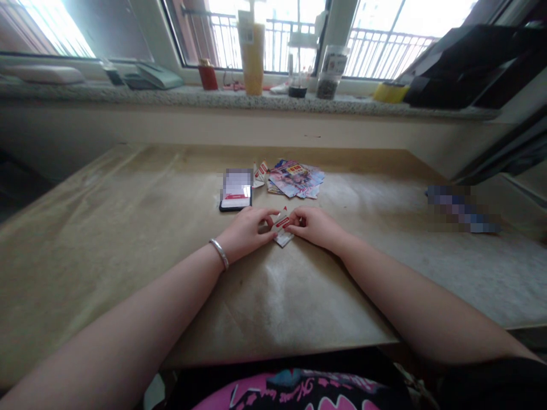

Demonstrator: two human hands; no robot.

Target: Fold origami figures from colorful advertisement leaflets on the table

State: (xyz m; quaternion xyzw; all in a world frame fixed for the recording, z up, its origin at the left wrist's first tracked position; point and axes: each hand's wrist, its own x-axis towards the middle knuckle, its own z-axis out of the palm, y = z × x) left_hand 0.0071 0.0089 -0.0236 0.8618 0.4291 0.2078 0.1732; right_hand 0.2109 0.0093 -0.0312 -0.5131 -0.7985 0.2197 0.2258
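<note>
The small folded paper [282, 224], white with red print, is near the middle of the table [141, 250], between the two hands. The left hand [245, 230] holds it at one side, with thumb and forefinger forming a rounded gap. The right hand [318, 228] holds the other side in a narrower pinch. Because the fingers cover part of the paper, I cannot tell with certainty whether it touches the table or is slightly lifted.

In my judgement, the main risk is a crooked or torn crease, which could come if the two hands pull unequally on such a small piece. A fold could also spring open if one pinch becomes loose, since few fingertips hold it. The phone [237, 200] lies just beyond the left hand, so a careless forward movement could push it into the white paper shape [260, 173] beside it. The pile of printed sheets [297, 179] is loosely fanned, and a knuckle could scatter it.
</note>
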